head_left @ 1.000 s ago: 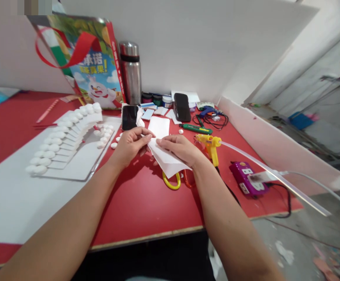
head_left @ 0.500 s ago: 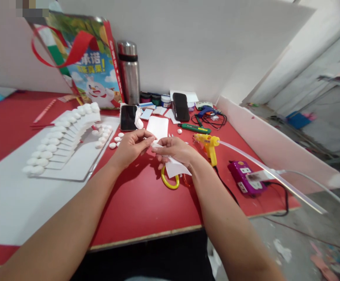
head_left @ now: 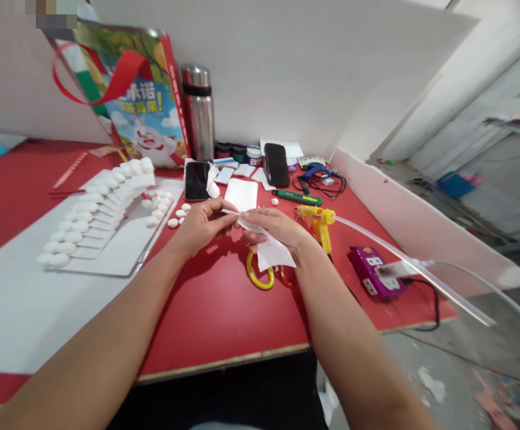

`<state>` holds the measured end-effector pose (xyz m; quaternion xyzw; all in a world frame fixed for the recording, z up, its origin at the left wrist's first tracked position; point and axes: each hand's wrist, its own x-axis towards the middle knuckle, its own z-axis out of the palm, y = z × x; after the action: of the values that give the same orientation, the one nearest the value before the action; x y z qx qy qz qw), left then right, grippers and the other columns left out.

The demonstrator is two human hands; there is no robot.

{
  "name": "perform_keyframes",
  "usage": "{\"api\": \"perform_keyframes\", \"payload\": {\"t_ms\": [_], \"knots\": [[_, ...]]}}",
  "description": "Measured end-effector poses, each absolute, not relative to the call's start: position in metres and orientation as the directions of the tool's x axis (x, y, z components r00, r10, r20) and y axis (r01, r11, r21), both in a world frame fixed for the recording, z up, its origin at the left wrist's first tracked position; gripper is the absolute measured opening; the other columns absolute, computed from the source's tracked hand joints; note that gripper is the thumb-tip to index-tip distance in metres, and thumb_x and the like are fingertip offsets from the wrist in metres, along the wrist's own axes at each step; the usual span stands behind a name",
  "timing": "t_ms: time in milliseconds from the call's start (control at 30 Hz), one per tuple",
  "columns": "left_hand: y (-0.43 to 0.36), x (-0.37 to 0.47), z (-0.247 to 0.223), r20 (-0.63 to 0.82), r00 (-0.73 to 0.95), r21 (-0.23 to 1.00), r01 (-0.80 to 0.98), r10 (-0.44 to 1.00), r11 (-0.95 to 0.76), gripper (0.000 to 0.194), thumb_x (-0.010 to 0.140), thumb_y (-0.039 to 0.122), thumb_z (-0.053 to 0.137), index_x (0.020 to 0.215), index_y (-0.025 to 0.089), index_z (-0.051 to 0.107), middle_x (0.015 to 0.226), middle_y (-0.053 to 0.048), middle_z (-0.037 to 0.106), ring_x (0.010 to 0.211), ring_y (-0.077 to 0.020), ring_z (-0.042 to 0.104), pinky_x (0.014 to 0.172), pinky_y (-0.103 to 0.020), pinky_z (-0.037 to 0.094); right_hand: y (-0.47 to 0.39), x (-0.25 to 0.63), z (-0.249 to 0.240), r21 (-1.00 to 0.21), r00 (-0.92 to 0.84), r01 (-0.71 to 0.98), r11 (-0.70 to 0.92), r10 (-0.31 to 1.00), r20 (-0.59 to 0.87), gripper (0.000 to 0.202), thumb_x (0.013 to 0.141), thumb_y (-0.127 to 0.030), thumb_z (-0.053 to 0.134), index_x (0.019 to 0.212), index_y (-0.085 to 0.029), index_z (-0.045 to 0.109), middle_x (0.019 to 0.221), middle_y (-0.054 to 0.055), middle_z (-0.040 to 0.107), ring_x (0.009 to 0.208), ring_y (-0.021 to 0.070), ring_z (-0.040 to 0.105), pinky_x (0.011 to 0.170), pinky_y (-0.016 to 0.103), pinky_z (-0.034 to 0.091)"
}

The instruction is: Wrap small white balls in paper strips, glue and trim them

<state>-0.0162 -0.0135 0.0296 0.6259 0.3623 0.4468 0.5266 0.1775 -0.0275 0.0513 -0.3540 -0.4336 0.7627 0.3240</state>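
Observation:
A strip of thin white paper point(head_left: 274, 252) runs between my two hands above the red table. My right hand point(head_left: 271, 226) pinches it near the middle, and its wide end hangs down below the palm. At the strip's narrow end, my left hand point(head_left: 208, 222) is closed with thumb and index finger together on the paper. Whether something small is wrapped inside cannot be seen. Beneath the right hand lie scissors with a yellow handle loop point(head_left: 260, 276), their blades hidden. Several white round pieces point(head_left: 180, 215) lie just left of my left hand.
To the left, a fan of white round-tipped sticks point(head_left: 85, 218) lies on white board. A yellow glue gun point(head_left: 320, 222) with a long glue stick and a purple power strip point(head_left: 376, 272) are at right. Behind stand a steel flask point(head_left: 199, 113), phones point(head_left: 276, 164) and a printed bag point(head_left: 143, 113).
The paper's narrow end now sticks out past my left fingertips, and more of the hanging end shows. My right fingers have straightened over the strip. The other things stay put.

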Motion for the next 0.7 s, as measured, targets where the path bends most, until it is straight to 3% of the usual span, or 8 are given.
{"api": "perform_keyframes", "payload": {"t_ms": [333, 533, 633, 700], "knots": [[-0.015, -0.013, 0.028, 0.2, 0.344, 0.978, -0.021, 0.917, -0.206, 0.019, 0.083, 0.033, 0.075, 0.088, 0.017, 0.065, 0.062, 0.002, 0.062, 0.055, -0.0112, 0.056, 0.057, -0.024, 0.045, -0.024, 0.173, 0.05, -0.914, -0.467, -0.159, -0.374, 0.844, -0.264, 0.014, 0.084, -0.029, 0.067, 0.077, -0.019, 0.062, 0.048, -0.007, 0.044, 0.039, 0.0055, 0.026, 0.043, 0.022, 0.05], [-0.02, -0.009, 0.031, 0.36, 0.292, 0.928, -0.017, 0.886, -0.372, 0.014, 0.088, 0.029, 0.07, 0.089, 0.017, 0.063, 0.071, 0.001, 0.061, 0.059, -0.0106, 0.057, 0.059, -0.024, 0.044, -0.024, 0.169, 0.05, -0.855, -0.499, -0.256, -0.451, 0.819, -0.283, 0.015, 0.082, -0.026, 0.062, 0.071, -0.019, 0.055, 0.043, -0.011, 0.034, 0.038, 0.0045, 0.02, 0.038, 0.016, 0.04], [-0.019, -0.01, 0.03, 0.38, 0.287, 0.918, 0.0, 0.879, -0.397, 0.016, 0.086, 0.03, 0.073, 0.089, 0.018, 0.063, 0.075, 0.001, 0.06, 0.061, -0.0099, 0.056, 0.06, -0.024, 0.044, -0.023, 0.166, 0.046, -0.891, -0.424, -0.251, -0.377, 0.871, -0.249, 0.015, 0.078, -0.028, 0.066, 0.071, -0.019, 0.056, 0.041, -0.011, 0.034, 0.037, 0.0045, 0.022, 0.037, 0.017, 0.04], [-0.018, -0.01, 0.028, 0.288, 0.318, 0.955, -0.032, 0.903, -0.294, 0.021, 0.085, 0.033, 0.075, 0.093, 0.019, 0.061, 0.071, 0.002, 0.058, 0.058, -0.0099, 0.054, 0.057, -0.023, 0.042, -0.022, 0.164, 0.043, -0.934, -0.361, -0.227, -0.276, 0.915, -0.182, 0.016, 0.074, -0.03, 0.068, 0.069, -0.019, 0.058, 0.04, -0.011, 0.036, 0.035, 0.005, 0.026, 0.036, 0.019, 0.042]]}}
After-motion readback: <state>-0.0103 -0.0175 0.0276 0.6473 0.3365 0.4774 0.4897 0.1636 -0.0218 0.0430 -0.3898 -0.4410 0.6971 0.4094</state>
